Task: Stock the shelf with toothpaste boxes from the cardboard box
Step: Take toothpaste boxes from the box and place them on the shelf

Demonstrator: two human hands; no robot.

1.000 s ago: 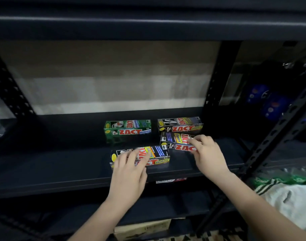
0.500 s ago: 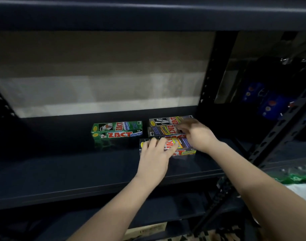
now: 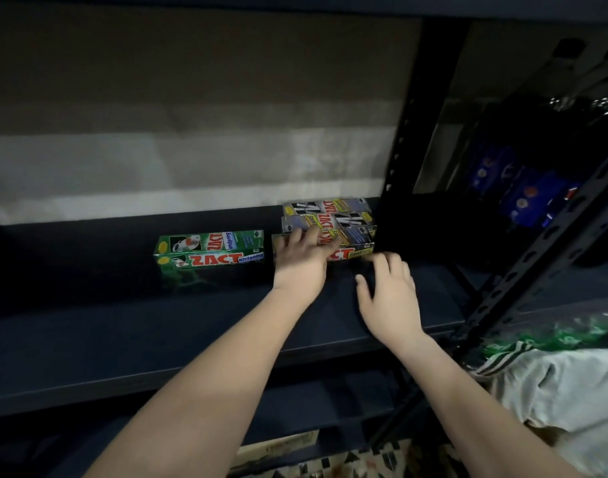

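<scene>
Left hand (image 3: 301,260) flat on front grey ZACT toothpaste box (image 3: 347,248), fingers straight, nothing gripped. Right hand (image 3: 388,294) loose and apart, just over dark shelf (image 3: 157,326). Three grey boxes packed against right upright (image 3: 409,139); green ZACT Whitening box (image 3: 209,250) beside them, left.

The green toothpaste box (image 3: 209,249) reads "ZACT" in red, with "Whitening" on blue. The front grey box (image 3: 351,243) shows part of "ZACT" too.

Green toothpaste box (image 3: 209,250) w/ red ZACT lettering, blue "Whitening" tag. Grey boxes (image 3: 330,215) w/ red, yellow, black print. Shelf (image 3: 123,339) dark navy/black. Back wall (image 3: 192,132) beige-brown, banded. White cloth (image 3: 554,391), dark stripes.
</scene>
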